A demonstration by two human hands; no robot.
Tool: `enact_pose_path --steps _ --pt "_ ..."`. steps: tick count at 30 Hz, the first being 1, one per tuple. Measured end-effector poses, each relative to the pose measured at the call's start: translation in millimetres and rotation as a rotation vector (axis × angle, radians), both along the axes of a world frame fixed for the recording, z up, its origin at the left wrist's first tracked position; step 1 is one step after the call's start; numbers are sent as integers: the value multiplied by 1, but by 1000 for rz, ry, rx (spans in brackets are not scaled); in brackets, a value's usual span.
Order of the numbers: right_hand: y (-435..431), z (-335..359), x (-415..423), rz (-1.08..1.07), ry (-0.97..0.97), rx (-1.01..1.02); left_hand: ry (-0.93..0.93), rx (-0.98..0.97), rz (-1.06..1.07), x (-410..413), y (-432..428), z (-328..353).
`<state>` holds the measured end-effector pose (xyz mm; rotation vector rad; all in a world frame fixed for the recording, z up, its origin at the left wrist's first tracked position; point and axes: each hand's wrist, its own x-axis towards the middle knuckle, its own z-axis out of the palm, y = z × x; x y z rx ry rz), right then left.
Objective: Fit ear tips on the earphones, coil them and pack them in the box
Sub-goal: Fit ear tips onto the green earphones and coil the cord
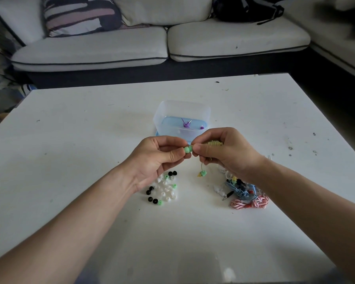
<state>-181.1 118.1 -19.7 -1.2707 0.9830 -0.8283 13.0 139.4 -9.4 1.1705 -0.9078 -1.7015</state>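
Above the middle of the white table (90,140) the person holds both hands together. The left hand (158,158) pinches a green ear tip (188,149) between thumb and forefinger, its other fingers loosely curled. The right hand (223,152) meets it from the other side. Its fingers are closed around a wound bundle of yellow earphone cable (214,143), and its thumb and forefinger press up to the ear tip. The earbud between them is hidden by the fingertips. A short length of cable hangs below the right hand, ending in a second earbud (202,173) that carries a green tip just above the tabletop.

A clear plastic box (172,111) stands just beyond the hands, toward the far edge, with purple earphones (186,124) lying in it. Below the left hand, toward the near edge, loose ear tips (164,187) in white, black and green lie scattered. Below the right wrist sits a tangle of earphones (246,191) in blue, white and red-and-white cable.

These things cluster near the table's centre. Wide bare surface runs to the left and right edges and to the near edge, crossed only by the two forearms. Past the far edge a dark gap separates the table from a pale sofa (90,50).
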Motion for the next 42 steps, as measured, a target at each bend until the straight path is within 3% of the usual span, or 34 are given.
enact_pose_path --steps 4,11,19,28,37,42 --pt "1 1 1 -5 5 -19 -4 3 0 -1 0 -1" --pt "0 -1 -2 45 -105 125 12 6 -5 -2 1 -1" --pt "0 1 -3 27 -11 8 -18 -9 15 -3 1 -2" --pt "-1 -2 -2 39 -133 128 26 4 16 -3 1 -1" --pt "1 -1 0 6 -105 119 -20 -29 36 -5 1 -5" --pt "2 3 2 29 -94 223 -104 -56 -16 -3 -1 -5"
